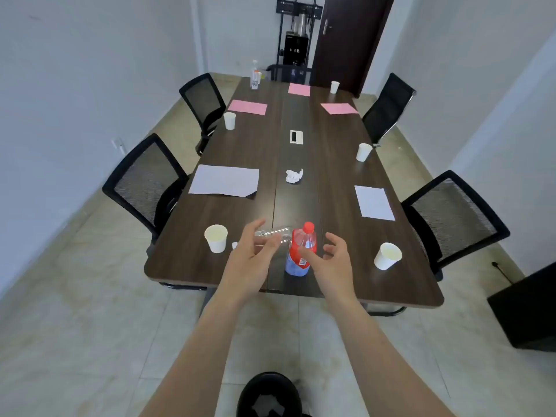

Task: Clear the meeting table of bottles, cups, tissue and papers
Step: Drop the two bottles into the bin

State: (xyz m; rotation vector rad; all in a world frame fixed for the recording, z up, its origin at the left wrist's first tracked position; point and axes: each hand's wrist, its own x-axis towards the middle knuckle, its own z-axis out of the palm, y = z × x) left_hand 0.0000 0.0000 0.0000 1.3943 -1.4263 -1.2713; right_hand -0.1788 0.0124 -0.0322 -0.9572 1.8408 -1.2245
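Observation:
A red-capped bottle (302, 248) stands upright near the front edge of the dark wooden table (186, 260). A clear empty bottle (275, 231) lies on its side just behind it. My left hand (251, 260) hovers with relaxed fingers in front of the lying bottle. My right hand (331, 260) is beside the red bottle, fingers spread and lightly curled, thumb near its label; it holds nothing. White paper cups (216, 237) (387, 255) flank the hands. A crumpled tissue (294, 176) lies mid-table between white papers (224, 180) (374, 203).
Farther back lie pink papers (247, 107), more cups (230, 120) (363, 152) (334, 87) and bottles (255, 78). Black mesh chairs (144, 182) (454, 212) line both sides. A dark box (529, 308) stands on the floor at right. A black bin (269, 395) is at my feet.

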